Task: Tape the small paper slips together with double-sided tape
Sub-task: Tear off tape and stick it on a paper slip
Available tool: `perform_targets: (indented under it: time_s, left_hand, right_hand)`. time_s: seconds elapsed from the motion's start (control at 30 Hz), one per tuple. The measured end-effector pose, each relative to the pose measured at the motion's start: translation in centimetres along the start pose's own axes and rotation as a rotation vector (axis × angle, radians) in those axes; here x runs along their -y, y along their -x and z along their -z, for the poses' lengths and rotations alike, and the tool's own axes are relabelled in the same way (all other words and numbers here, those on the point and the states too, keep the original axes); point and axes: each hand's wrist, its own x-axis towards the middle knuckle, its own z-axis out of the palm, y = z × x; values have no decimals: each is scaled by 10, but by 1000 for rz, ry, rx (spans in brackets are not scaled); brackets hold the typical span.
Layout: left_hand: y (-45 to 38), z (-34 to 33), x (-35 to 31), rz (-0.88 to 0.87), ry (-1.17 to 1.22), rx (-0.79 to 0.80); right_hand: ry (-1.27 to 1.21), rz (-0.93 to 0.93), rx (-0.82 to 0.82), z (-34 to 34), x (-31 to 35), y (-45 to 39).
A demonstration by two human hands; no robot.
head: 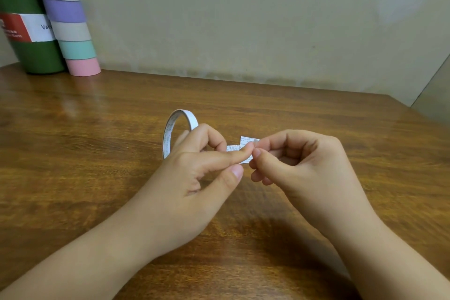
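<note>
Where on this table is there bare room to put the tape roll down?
Bare table runs right of the right hand, toward the wall, and left of the tape roll held by the left hand. The far-left corner is crowded by the green flask and striped tube.

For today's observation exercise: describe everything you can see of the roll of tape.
The roll of tape is a thin white ring, nearly used up, with small printed lettering on its inner face. It looks like paper-backed tape. It stands on edge, above the wooden table, held up by the left hand, whose fingers hide its lower right part. A short strip seems to run from it toward the right hand.
</note>
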Motion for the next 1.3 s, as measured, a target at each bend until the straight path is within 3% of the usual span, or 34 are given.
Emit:
perform_targets:
  time_s: [0.53,1.3]
  left_hand:
    - [-4,2,-3,125,315,29]
    - [-3,3,-5,156,329,65]
  right_hand:
    - [-86,-33,21,2,2,0]
    - [-28,45,-5,1,-4,-1]
